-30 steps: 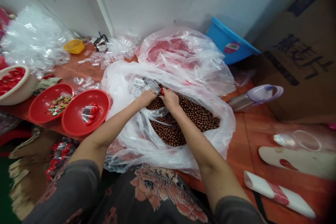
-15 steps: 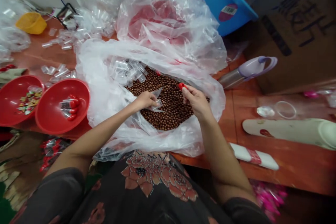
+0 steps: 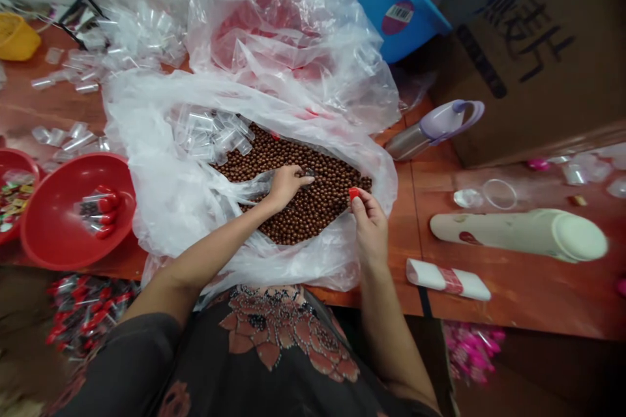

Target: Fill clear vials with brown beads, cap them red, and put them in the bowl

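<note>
Gap between left hand (image 3: 283,189) and right hand (image 3: 370,225), bag rim (image 3: 383,172) around

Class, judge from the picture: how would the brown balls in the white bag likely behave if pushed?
The brown balls would probably roll, being round and loosely heaped. Their shiny surfaces suggest they may slip. The wrinkled white bag would likely fold around them.

We reach our left forearm (image 3: 215,247) diagonally forward and inward, the left hand (image 3: 286,187) bent over with its fingers curled toward the thumb, while our right forearm (image 3: 386,306) runs more steeply forward and the right hand (image 3: 372,225) pinches between thumb and fingertips.
</note>
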`<state>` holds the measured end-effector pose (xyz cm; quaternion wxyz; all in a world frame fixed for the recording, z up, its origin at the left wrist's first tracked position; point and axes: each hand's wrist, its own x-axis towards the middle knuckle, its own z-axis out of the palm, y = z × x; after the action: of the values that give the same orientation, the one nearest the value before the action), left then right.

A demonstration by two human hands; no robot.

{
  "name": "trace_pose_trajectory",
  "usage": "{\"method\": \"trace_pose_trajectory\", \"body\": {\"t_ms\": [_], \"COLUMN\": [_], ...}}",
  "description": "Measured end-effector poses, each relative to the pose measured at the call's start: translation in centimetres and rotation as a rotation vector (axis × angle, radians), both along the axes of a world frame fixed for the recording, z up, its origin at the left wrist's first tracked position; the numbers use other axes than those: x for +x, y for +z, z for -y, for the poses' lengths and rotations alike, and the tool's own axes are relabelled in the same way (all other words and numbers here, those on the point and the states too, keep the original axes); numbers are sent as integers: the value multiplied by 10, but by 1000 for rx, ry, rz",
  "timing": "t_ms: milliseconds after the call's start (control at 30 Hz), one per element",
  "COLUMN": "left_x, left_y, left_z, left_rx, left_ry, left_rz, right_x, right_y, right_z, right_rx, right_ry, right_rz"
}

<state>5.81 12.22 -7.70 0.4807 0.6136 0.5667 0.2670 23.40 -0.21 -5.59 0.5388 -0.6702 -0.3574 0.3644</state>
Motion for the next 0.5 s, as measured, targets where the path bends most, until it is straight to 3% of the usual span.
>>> {"method": "trace_pose_trajectory", "body": {"t_ms": [300, 500], "left_x": [8, -2], "left_y": [-12, 8], "left_z": [2, 10], "left_rx": [-139, -238], "left_ry": [121, 128], "left_rz": [447, 594], "right_x": [-5, -9], "right_y": [0, 7], "right_z": [-14, -22], "right_rx": [39, 68], "right_ry": [76, 124], "right_rz": [-25, -12]}}
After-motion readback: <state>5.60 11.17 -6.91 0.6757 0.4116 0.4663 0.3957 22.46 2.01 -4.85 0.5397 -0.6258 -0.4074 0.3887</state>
